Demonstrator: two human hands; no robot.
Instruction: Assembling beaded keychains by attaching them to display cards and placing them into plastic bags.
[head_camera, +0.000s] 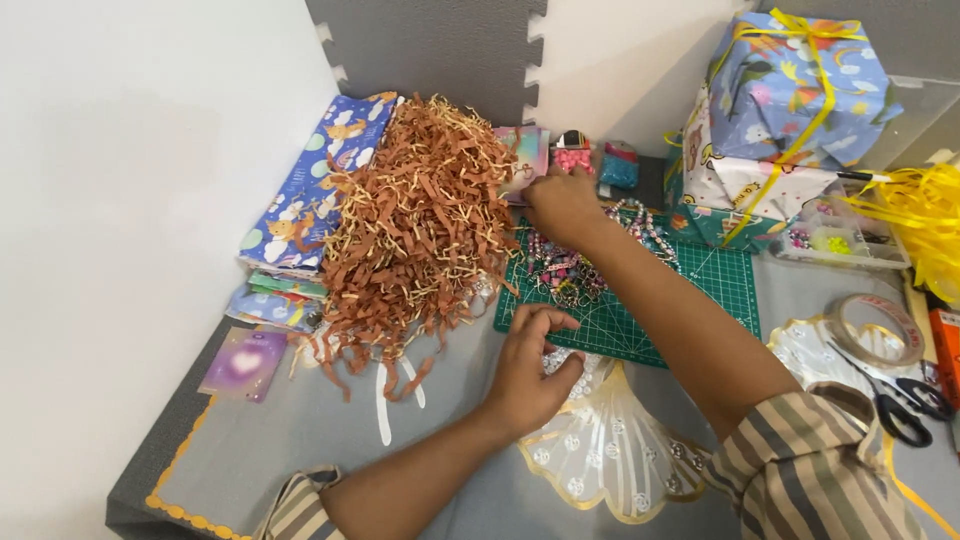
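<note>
A grey mat (300, 430) covers the table, and on its left a big heap of brown paper shred (415, 225) spills over a stack of folded wrapping paper (300, 205). At the far right stands a pile of wrapped gifts (790, 100) tied with yellow ribbon. A green cutting mat (640, 310) lies in the middle, with a tangle of beads (565, 275) on it. Nearer the person lies a clear shell-shaped bag (600, 450) with gold trim. The right hand (562, 205) reaches across the cutting mat to the shred's far edge, fingers pinched together on a small pastel card (527, 155) just beside small packets of beads. The left hand (530, 375) rests at the cutting mat's near edge, fingers curled on the top of the bag; whether it grips anything I cannot tell. A tape roll (880, 330) and black scissors (900, 400) lie at right.
</note>
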